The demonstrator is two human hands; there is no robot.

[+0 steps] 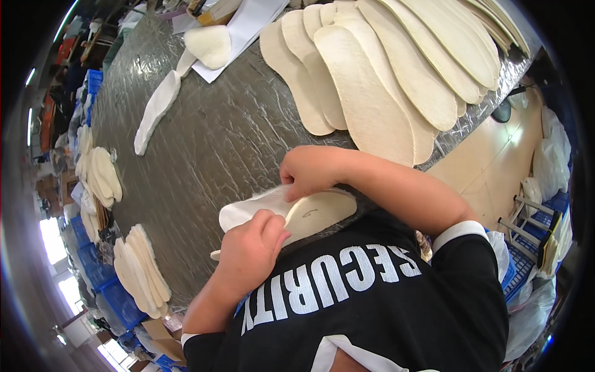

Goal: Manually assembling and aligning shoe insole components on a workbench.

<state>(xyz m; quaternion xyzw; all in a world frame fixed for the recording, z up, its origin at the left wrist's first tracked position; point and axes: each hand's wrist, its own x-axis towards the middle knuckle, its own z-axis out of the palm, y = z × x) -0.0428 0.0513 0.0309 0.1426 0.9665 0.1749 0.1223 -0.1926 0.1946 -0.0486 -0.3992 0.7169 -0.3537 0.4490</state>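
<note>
A cream insole (325, 212) with a small dark mark lies at the table's near edge, in front of my chest. A white fleecy layer (243, 212) shows along its far left side. My left hand (253, 243) pinches the insole's edge near the middle, thumb and fingers pressed together. From the far side my right hand (312, 170) reaches over, its fingers bent and closed on the white layer beside the insole. The fingertips partly hide where the two layers meet. A small pale tip pokes out left of my left hand.
Large cream insoles (365, 93) fan out across the back right of the plastic-covered table (204, 136). A white strip (160, 106), a rounded fleecy piece (209, 47) and paper sheets (251, 34) lie at the back left. Insole stacks (139, 273) line the left edge. Blue crates (520, 273) stand right.
</note>
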